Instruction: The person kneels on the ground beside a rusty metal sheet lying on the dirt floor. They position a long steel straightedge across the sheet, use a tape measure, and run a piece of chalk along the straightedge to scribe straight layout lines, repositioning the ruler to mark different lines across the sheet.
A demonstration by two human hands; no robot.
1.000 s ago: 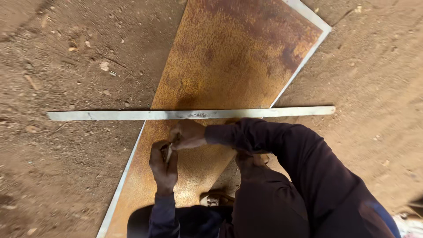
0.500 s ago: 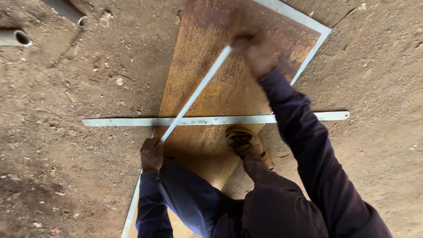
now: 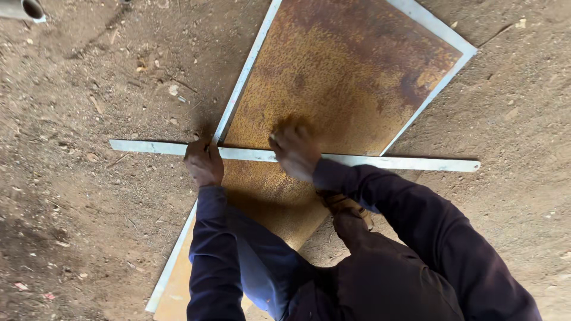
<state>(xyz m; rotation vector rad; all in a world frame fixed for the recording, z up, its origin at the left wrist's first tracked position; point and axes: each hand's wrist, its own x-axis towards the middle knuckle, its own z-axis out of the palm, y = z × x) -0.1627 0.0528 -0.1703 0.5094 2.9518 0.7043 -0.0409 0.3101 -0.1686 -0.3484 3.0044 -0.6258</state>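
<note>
A large rusty metal sheet (image 3: 345, 77) with pale edges lies on dirt ground. A long, pale flat metal bar (image 3: 416, 162) lies across it from left to right. My left hand (image 3: 203, 163) is closed on the bar where it meets the sheet's left edge. My right hand (image 3: 294, 148) presses on the bar over the rusty surface; it is blurred. A pale strip (image 3: 247, 65) runs along the sheet's upper left edge. Both arms are in dark blue sleeves.
Loose brown dirt (image 3: 89, 226) with small stones and debris surrounds the sheet. A grey pipe end (image 3: 24, 8) shows at the top left corner. My brown shoe (image 3: 351, 214) rests at the sheet's lower right edge.
Half a second ago my right hand held a pale strip slanting up across the sheet from my left hand. Now the right hand has come down onto the cross bar and the slanting strip is gone.
</note>
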